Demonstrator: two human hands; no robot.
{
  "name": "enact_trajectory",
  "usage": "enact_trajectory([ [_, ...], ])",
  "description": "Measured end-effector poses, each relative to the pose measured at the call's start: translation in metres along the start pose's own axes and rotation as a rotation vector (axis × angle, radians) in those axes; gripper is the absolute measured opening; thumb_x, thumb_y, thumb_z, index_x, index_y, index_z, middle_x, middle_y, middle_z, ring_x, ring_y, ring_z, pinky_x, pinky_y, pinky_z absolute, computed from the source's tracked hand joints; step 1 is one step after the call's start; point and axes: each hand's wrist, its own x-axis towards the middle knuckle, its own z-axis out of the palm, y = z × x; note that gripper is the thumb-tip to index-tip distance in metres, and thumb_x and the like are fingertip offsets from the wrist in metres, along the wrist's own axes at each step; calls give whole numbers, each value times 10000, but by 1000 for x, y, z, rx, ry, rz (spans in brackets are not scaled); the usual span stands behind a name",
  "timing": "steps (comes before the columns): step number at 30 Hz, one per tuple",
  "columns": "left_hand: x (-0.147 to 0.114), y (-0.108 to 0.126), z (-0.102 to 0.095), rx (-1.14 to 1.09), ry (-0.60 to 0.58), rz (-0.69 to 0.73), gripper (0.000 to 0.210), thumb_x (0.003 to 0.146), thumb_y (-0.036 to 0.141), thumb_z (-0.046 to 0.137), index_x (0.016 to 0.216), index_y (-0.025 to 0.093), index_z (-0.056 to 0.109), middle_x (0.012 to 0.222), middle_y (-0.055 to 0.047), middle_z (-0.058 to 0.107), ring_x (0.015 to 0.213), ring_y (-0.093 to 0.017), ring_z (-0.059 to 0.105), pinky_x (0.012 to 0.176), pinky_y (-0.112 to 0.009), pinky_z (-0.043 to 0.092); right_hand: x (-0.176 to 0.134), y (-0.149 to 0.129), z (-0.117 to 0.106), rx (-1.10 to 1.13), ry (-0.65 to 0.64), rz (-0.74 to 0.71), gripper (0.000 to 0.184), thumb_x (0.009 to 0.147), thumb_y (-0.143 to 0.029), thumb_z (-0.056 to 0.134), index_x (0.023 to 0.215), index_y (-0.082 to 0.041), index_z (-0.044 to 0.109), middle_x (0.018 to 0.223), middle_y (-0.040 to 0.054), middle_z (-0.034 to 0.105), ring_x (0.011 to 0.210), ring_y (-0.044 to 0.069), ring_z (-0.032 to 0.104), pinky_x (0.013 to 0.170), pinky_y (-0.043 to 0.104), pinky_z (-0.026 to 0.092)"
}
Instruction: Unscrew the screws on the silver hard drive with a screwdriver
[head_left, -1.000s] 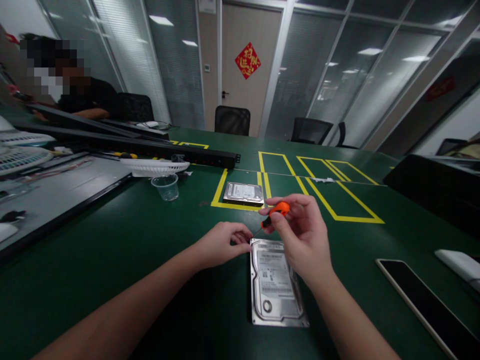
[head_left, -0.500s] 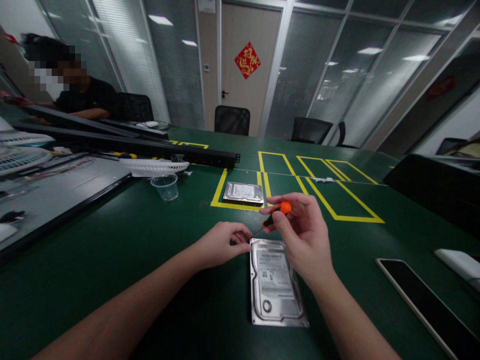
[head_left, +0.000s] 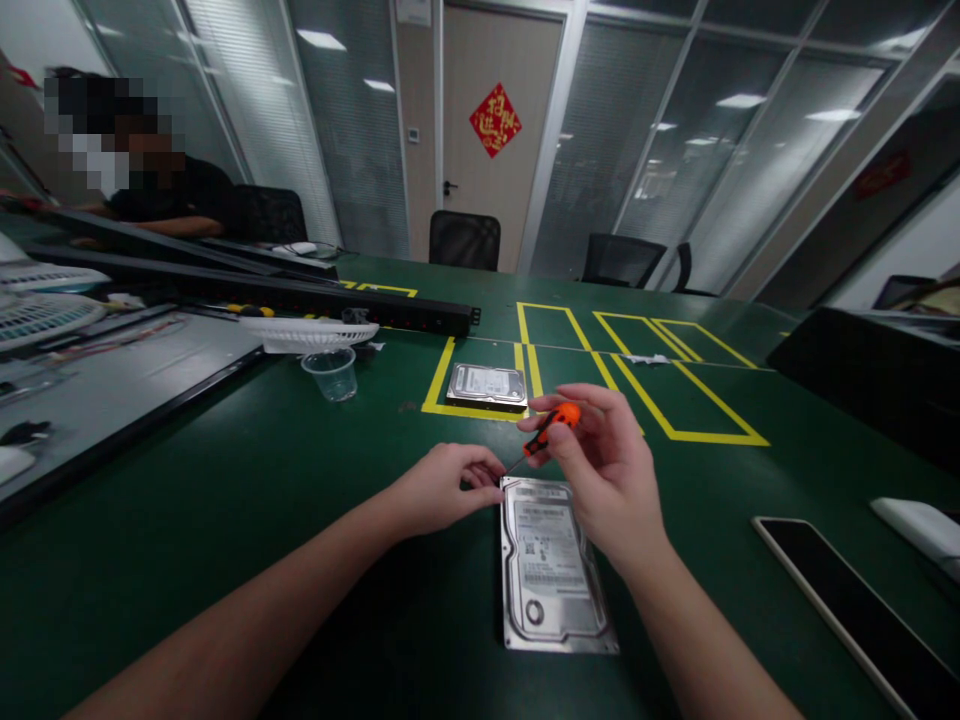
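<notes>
A silver hard drive [head_left: 551, 560] with a white label lies flat on the green table in front of me. My right hand [head_left: 607, 470] grips a small orange-and-black screwdriver [head_left: 553, 428] by its handle. The thin shaft slants down to the drive's far left corner, where the tip is too small to make out. At that same corner my left hand [head_left: 454, 485] is closed, fingers curled and thumb against the drive's edge. A second hard drive [head_left: 487, 386] rests farther off, inside a yellow taped outline.
A clear plastic cup [head_left: 331, 375] stands left, near a white slotted tray [head_left: 307, 335] and long black bars [head_left: 375, 302]. To the right lie a dark phone-like slab [head_left: 847, 610] and a white object [head_left: 919, 530]. Across the table a person [head_left: 172, 195] sits at the left.
The screwdriver's handle has turned slightly in my right hand, whose fingers have shifted a little. My left hand and both hard drives look unmoved.
</notes>
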Motion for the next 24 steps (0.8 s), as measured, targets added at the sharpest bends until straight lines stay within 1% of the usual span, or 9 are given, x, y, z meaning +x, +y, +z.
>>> enact_trajectory([
  [3,0,0,0,-8,-5,-2,256,849,279,800,1059,137,765,972,-94,801,865,-220,751,822,-351,608,-1,2,-3,-2,-43,-3,250,1077,-303,536,1288,-289,670,1224,76,704,1074,209,745,714,309,679],
  [5,0,1,0,-12,-3,-6,244,848,272,798,1051,140,768,970,-91,802,868,-216,751,827,-345,606,0,2,-4,-13,-39,1,256,1088,-317,508,1266,-278,687,1233,83,704,1088,217,746,708,312,681],
  [9,0,1,0,-8,-1,-15,258,842,270,803,1062,141,767,968,-86,801,870,-216,749,819,-341,607,0,-2,-2,-48,27,0,143,1020,-303,651,1153,-258,678,1205,73,718,1014,208,769,682,301,688],
  [11,0,1,0,-4,-2,-19,262,841,271,804,1064,140,767,969,-87,801,868,-219,749,812,-342,608,0,-3,-2,-49,43,2,159,976,-278,717,1125,-264,664,1187,62,729,1003,208,775,685,301,692],
  [13,0,1,0,-2,-2,-14,259,843,276,803,1060,141,767,970,-87,800,869,-221,750,812,-344,608,0,-3,-2,-42,21,-7,202,977,-264,714,1172,-280,665,1178,58,734,1027,212,773,702,307,695],
  [16,-1,1,0,-13,-6,-4,252,848,282,798,1054,141,764,968,-87,800,869,-220,750,818,-348,608,-1,-1,-3,-29,-41,-21,236,1044,-283,607,1265,-296,687,1217,71,724,1091,216,753,739,319,692],
  [19,-1,2,0,-21,-6,-11,237,847,267,795,1044,139,759,961,-89,799,868,-222,752,825,-359,610,0,-1,-4,-28,-54,-12,260,1080,-299,529,1277,-285,698,1250,81,712,1119,217,741,758,322,691],
  [23,0,2,0,-20,-4,-16,244,844,255,797,1051,131,756,969,-97,798,865,-225,748,828,-368,608,1,-3,-1,-31,10,8,135,1017,-285,658,1150,-262,660,1207,69,726,1044,210,761,706,304,693],
  [24,0,2,0,-20,-3,-15,247,843,254,799,1053,129,756,969,-98,798,865,-225,748,826,-366,608,1,-3,-1,-25,23,8,139,995,-274,691,1124,-262,639,1202,64,729,1030,209,765,695,299,693],
])
